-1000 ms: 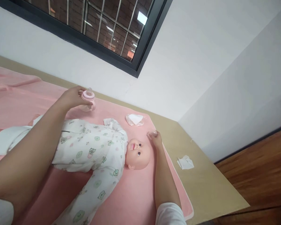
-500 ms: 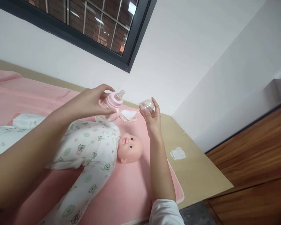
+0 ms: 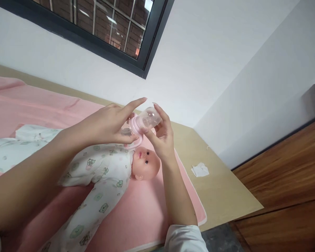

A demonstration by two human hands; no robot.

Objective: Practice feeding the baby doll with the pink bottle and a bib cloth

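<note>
My left hand (image 3: 107, 124) grips a small pink baby bottle (image 3: 133, 128) in the air above a baby doll (image 3: 99, 171). My right hand (image 3: 160, 136) holds a clear plastic cap (image 3: 149, 119) that now sits over the bottle's teat end. The doll lies on its back in a white sleepsuit with green animal prints, its head (image 3: 147, 164) just below my hands. It rests on a pink blanket (image 3: 147, 213).
The blanket covers a tan table (image 3: 225, 189) set against a white wall under a dark-framed window (image 3: 115, 31). A crumpled white tissue (image 3: 200, 170) lies on the bare table to the right. Wooden flooring shows beyond the table's right edge.
My left hand lifted the bottle off the blanket and my right hand picked up the clear cap. The two came together, and the cap now covers the teat.
</note>
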